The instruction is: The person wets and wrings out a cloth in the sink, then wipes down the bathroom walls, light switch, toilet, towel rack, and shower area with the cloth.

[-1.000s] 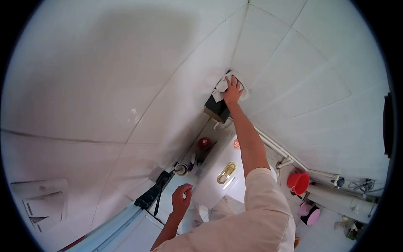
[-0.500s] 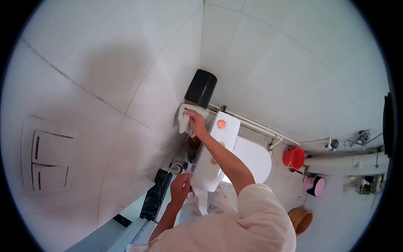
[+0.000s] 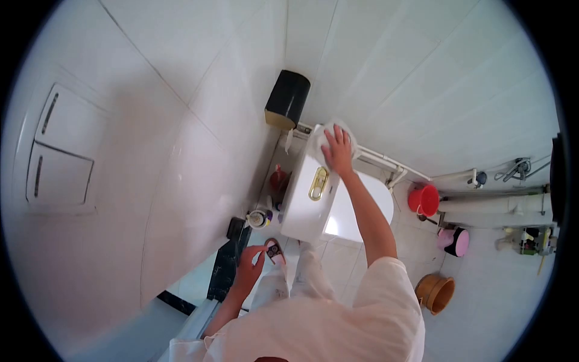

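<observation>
My right hand [image 3: 339,151] lies with fingers spread over a white cloth [image 3: 330,134], pressing it on the far end of the toilet tank lid [image 3: 304,208]. A gold-rimmed flush button [image 3: 318,184] is set in the lid, nearer to me than the hand. The toilet seat cover [image 3: 371,196] is down, partly behind my right forearm. My left hand [image 3: 248,268] is lower left, thumb and index finger apart, with nothing visible in it. It hovers close to a slippered foot [image 3: 275,252] in the view, apart from the tank.
A black paper dispenser [image 3: 287,96] hangs on the wall, with a white strip [image 3: 289,142] below it. A brush holder [image 3: 258,219] stands beside the tank. Along the right are a red bucket [image 3: 423,200], a pink bucket [image 3: 453,241], a wooden tub [image 3: 435,294] and white pipes [image 3: 386,161].
My right hand has carried the white cloth from beneath the dispenser rightward onto the far end of the tank, covering the round sticker there. My left hand has shifted slightly down and left.
</observation>
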`<action>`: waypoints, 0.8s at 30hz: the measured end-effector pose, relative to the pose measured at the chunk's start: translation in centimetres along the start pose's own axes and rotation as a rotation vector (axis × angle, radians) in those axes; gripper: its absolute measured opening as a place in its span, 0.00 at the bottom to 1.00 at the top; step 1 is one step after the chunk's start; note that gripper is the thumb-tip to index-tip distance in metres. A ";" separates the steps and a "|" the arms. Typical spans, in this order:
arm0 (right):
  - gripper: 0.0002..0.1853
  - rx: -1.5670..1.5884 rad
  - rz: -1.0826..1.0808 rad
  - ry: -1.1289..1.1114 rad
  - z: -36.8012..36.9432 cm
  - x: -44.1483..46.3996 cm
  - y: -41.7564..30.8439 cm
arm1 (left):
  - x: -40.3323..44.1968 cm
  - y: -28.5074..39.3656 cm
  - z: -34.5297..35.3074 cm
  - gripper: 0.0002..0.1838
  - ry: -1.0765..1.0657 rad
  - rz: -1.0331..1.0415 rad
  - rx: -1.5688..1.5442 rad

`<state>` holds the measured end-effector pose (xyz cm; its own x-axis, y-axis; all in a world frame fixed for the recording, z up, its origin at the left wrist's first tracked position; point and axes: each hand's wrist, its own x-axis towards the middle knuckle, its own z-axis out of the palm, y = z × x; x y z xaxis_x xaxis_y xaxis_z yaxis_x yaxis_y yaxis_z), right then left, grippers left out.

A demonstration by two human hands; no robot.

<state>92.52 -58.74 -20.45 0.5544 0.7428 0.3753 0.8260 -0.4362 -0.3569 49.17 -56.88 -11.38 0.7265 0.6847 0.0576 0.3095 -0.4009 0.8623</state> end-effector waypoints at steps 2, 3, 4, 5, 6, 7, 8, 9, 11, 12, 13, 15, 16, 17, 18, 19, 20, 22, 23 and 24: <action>0.27 -0.008 0.098 -0.129 0.0 2.1 -0.4 | 0.0 0.3 0.5 0.08 -0.044 -0.004 -0.043; 0.26 -0.012 0.146 -0.192 0.1 2.8 -0.6 | 0.0 0.6 0.7 0.08 -0.064 -0.003 -0.064; 0.24 0.029 0.078 -0.174 0.7 3.2 -0.8 | 0.0 0.9 1.0 0.08 -0.071 0.007 -0.076; 0.22 0.067 0.009 -0.156 1.8 3.3 -0.6 | 0.1 1.1 1.2 0.08 -0.081 0.009 -0.085; 0.21 0.106 -0.060 -0.140 2.2 3.1 -1.2 | 0.0 1.4 1.4 0.09 -0.092 0.008 -0.094; 0.16 0.153 -0.202 -0.126 2.6 2.5 -2.3 | -0.5 1.8 1.4 0.09 -0.102 0.004 -0.103; 0.13 -0.024 -0.279 -0.325 1.9 1.7 -4.8 | -0.9 1.9 1.5 0.09 -0.117 0.002 -0.100; 0.06 -0.030 -0.389 -0.302 2.6 -0.2 -7.0 | -1.1 1.6 1.8 0.09 -0.132 0.002 -0.097; 0.02 -0.145 -0.496 -0.414 4.9 -3.8 -10.7 | -1.1 1.8 1.9 0.09 -0.137 0.031 -0.097; 0.03 -0.078 -0.474 -0.452 4.9 -5.8 -12.4 | -1.1 2.3 1.7 0.08 -0.129 0.053 -0.101; 0.05 -0.053 -0.392 -0.556 4.4 -7.4 -14.3 | -1.2 2.5 1.4 0.07 -0.124 0.074 -0.106; 0.03 0.101 -0.425 -0.396 1.4 -13.5 -17.9 | -1.9 2.3 0.5 0.07 -0.094 0.104 -0.079; 0.04 0.165 -0.435 -0.422 -0.4 -15.6 -18.8 | -2.2 2.2 0.2 0.07 -0.080 0.117 -0.074; 0.08 0.219 -0.397 -0.538 -2.7 -17.3 -19.7 | -2.4 2.1 -0.1 0.07 -0.097 0.082 -0.071; 0.10 0.265 -0.454 -0.382 -3.0 -19.7 -19.7 | -2.8 2.1 -0.5 0.07 -0.115 0.047 -0.068; 0.16 0.298 -0.448 -0.323 -3.7 -21.4 -19.3 | -3.0 1.9 -0.8 0.07 -0.131 0.012 -0.062; 0.18 0.268 -0.362 -0.296 -4.2 -23.1 -18.9 | -3.3 1.5 -0.8 0.07 -0.140 -0.006 -0.055; 0.23 0.159 -0.165 -0.222 -4.4 -24.4 -18.3 | -3.3 1.1 -0.3 0.07 -0.149 -0.004 -0.071; 0.24 0.078 -0.051 -0.177 -4.6 -24.4 -18.2 | -3.2 0.9 -0.2 0.07 -0.155 -0.003 -0.075; 0.26 -0.002 0.064 -0.130 -4.8 -24.3 -18.1 | -2.9 0.8 0.3 0.09 -0.129 0.034 -0.069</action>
<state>64.59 -71.31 -19.02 0.5882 0.7731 0.2375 0.7897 -0.4856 -0.3750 47.45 -59.37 -11.05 0.8103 0.5855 0.0261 0.2436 -0.3769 0.8937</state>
